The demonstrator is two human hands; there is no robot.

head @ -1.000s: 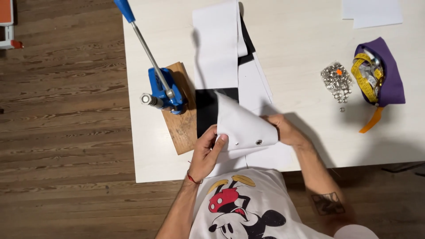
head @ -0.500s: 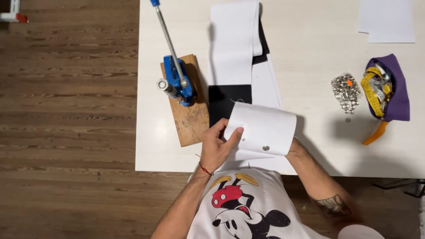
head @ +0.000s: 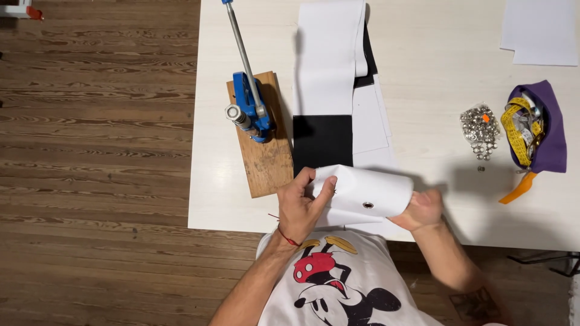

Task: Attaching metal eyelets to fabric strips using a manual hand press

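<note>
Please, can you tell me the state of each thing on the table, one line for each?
White strip: folded over, metal eyelet set in it.
Left hand: gripping the fold's left end.
Right hand: gripping its right end.
Blue press: lever raised, untouched.
Purple pouch: open, yellow tape measure inside.
Eyelets: loose pile.

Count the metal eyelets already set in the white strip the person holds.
1: a single eyelet on the curled white strip, between left hand and right hand. Others may be hidden underneath.

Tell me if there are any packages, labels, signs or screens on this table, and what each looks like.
Purple pouch: right side of the white table, open, soft, holding a yellow tape measure.
Printed shirt graphic: bottom centre, a red, black and yellow cartoon on white.
No signs or screens show.
</note>
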